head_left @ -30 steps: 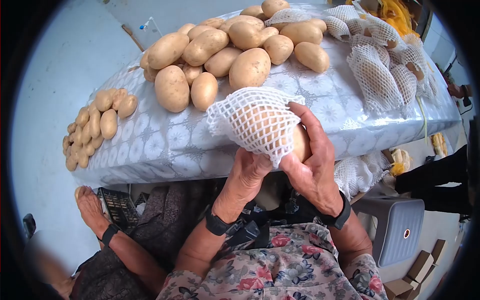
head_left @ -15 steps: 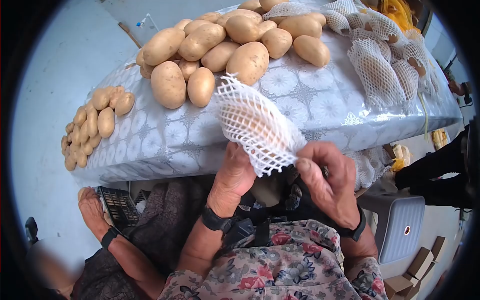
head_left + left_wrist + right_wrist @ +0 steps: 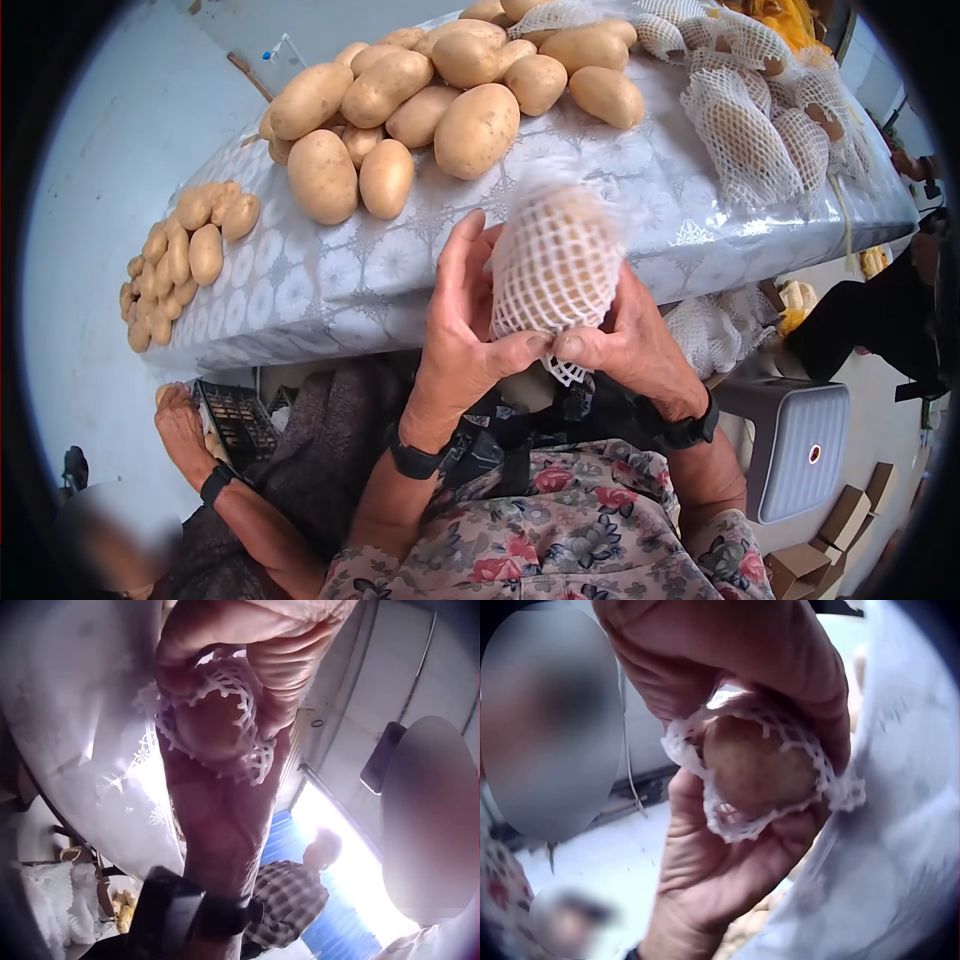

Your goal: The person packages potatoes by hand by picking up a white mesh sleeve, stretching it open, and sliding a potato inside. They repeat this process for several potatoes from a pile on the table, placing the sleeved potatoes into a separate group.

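A potato [image 3: 757, 761] in a white foam net sleeve [image 3: 555, 275] stands roughly upright between both hands, over the table's front edge. My left hand [image 3: 455, 345] cups its left side, with the index finger raised. On the other side my right hand [image 3: 645, 350] holds it, its fingers mostly hidden behind the net. Both thumbs meet at the sleeve's lower end, where a bit of net hangs below them. The sleeve's top is blurred in the head view. Through an open end of the net, bare potato skin shows in both wrist views.
A heap of bare potatoes [image 3: 470, 130] lies on the patterned tablecloth [image 3: 370, 270], with smaller potatoes [image 3: 180, 255] at the left. Netted potatoes [image 3: 745, 130] lie at the right. A grey stool [image 3: 800, 450] and cardboard boxes [image 3: 845, 520] stand below. Another person's hand [image 3: 185, 430] is at left.
The netted potato has turned from slanting sideways to upright. My right hand, which was pulling at the net's right end half a second ago, has come back round the potato.
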The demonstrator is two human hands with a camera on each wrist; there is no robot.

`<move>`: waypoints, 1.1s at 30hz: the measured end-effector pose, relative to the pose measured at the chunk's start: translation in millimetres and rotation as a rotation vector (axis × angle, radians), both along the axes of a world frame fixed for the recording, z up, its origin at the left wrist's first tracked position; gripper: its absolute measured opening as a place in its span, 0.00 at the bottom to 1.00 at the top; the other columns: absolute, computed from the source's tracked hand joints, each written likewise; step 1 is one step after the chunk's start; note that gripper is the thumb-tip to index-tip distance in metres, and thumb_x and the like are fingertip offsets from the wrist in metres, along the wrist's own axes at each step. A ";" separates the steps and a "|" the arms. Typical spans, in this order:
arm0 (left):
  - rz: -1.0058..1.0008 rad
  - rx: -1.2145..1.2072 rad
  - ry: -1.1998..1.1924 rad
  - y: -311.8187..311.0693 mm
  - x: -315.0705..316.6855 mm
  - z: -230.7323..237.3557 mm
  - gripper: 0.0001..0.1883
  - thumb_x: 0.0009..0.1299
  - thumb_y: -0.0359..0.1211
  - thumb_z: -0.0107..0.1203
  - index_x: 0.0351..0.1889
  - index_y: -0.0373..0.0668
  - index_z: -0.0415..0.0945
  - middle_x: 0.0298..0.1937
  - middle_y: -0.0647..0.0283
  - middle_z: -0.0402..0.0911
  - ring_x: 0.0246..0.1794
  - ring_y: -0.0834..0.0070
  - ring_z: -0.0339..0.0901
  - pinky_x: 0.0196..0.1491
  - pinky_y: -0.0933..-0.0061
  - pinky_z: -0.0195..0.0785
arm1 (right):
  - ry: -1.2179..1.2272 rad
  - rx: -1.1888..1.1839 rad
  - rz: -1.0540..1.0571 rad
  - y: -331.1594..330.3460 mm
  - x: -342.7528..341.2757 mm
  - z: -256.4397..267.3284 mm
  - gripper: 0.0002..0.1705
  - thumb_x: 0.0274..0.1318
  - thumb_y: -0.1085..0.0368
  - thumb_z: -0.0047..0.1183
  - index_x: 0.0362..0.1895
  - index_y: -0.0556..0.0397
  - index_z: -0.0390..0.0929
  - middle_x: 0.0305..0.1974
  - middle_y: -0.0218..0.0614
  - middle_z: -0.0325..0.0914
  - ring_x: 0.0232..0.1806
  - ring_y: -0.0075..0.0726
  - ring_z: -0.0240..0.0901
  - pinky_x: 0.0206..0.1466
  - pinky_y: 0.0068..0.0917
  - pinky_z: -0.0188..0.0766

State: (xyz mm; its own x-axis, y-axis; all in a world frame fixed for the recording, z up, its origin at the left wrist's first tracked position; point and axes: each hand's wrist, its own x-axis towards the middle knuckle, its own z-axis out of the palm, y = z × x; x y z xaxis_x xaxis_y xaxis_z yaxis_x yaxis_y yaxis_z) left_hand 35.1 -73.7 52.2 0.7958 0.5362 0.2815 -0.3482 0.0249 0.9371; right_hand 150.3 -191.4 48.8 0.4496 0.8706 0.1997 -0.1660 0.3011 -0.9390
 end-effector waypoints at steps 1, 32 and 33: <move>0.023 0.007 0.000 -1.9 -3.6 2.0 0.56 0.50 0.38 0.73 0.70 0.35 0.44 0.65 0.53 0.57 0.60 0.70 0.65 0.59 0.68 0.65 | 0.045 -0.027 0.078 -4.0 2.5 -1.1 0.43 0.43 0.52 0.66 0.59 0.62 0.64 0.51 0.39 0.72 0.53 0.31 0.68 0.57 0.28 0.66; 0.066 -0.216 0.156 -22.7 8.1 -3.3 0.40 0.55 0.39 0.63 0.63 0.33 0.55 0.51 0.55 0.70 0.49 0.71 0.72 0.52 0.71 0.70 | -0.207 -0.231 0.050 -28.5 2.9 -16.4 0.54 0.41 0.47 0.62 0.65 0.64 0.51 0.53 0.55 0.68 0.57 0.50 0.66 0.59 0.35 0.63; 0.085 -0.224 0.143 -23.7 8.6 -4.5 0.39 0.56 0.39 0.63 0.62 0.33 0.56 0.50 0.56 0.70 0.48 0.72 0.72 0.51 0.72 0.70 | -0.240 -0.288 0.069 -31.7 3.0 -11.0 0.54 0.41 0.46 0.62 0.65 0.64 0.51 0.52 0.56 0.68 0.57 0.52 0.66 0.59 0.37 0.63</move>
State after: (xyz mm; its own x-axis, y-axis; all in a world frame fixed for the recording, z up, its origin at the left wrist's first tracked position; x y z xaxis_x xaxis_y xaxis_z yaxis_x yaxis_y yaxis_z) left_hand 43.7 -97.3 47.8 0.7683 0.6390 0.0364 -0.2229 0.2137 0.9511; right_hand 153.3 -223.1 37.8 0.3581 0.9330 0.0352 0.0586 0.0152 -0.9982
